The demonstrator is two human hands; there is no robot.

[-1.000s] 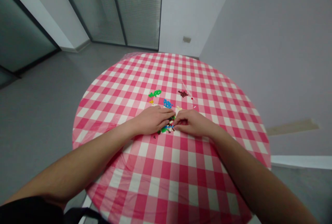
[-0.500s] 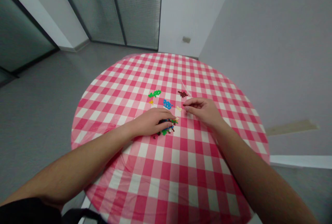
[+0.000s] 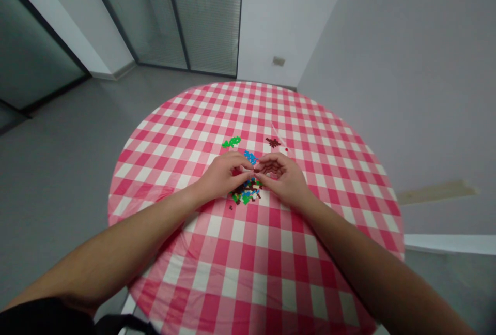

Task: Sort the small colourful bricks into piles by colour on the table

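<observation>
My left hand (image 3: 227,173) and my right hand (image 3: 281,176) meet fingertip to fingertip over a mixed heap of small plastic pieces (image 3: 246,198). Both are closed in a pinch on a tiny dark brown plastic piece (image 3: 256,170) between them. The heap holds green, blue, brown and cream pieces, partly hidden under the fingers. Just beyond the fingertips lies a cluster of blue pieces (image 3: 250,157). Farther off are a green cluster (image 3: 231,142) and a dark brown cluster (image 3: 273,142).
A red-and-white checked cloth (image 3: 271,252) covers the round table. One small red piece (image 3: 287,149) lies beyond my right hand, and a stray dark piece (image 3: 231,208) lies left of the heap. A wall and glass partitions (image 3: 209,19) stand behind the table.
My right hand has moved left and nearer to me, bringing its brown piece to my left fingertips. My left hand has lifted off the heap into a pinch. The yellow and cream pieces are now covered.
</observation>
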